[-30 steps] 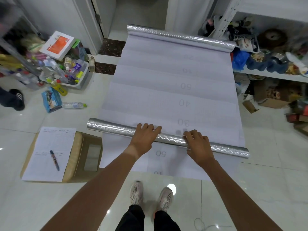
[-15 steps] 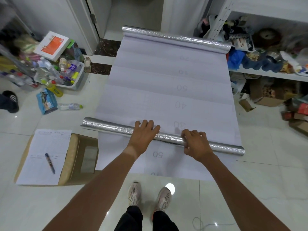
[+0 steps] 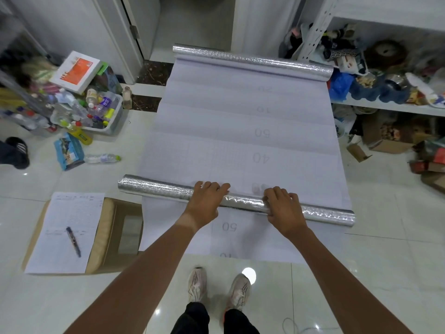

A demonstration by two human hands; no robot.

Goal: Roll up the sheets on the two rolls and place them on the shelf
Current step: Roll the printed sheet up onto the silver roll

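Bending over the floor, I have my left hand (image 3: 204, 202) flat on the near silver roll (image 3: 168, 192), fingers straight across its top, and my right hand (image 3: 283, 208) curled over it further right, both grips palm-down on the foil. Its long axis runs left to right across the white sheet (image 3: 240, 141). The second roll (image 3: 252, 61) lies parallel at the far end, beside the shelf (image 3: 385, 106) on the right, so I judge rolling goes straight away from me.

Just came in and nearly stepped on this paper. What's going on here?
A person stands over a long white sheet spread on the floor, both hands on the near silver roll: left hand laid over it, right hand curled round it. A far roll lies at the sheet's other end, beside the shelf. Most of the sheet is unrolled; neither roll is shelved.
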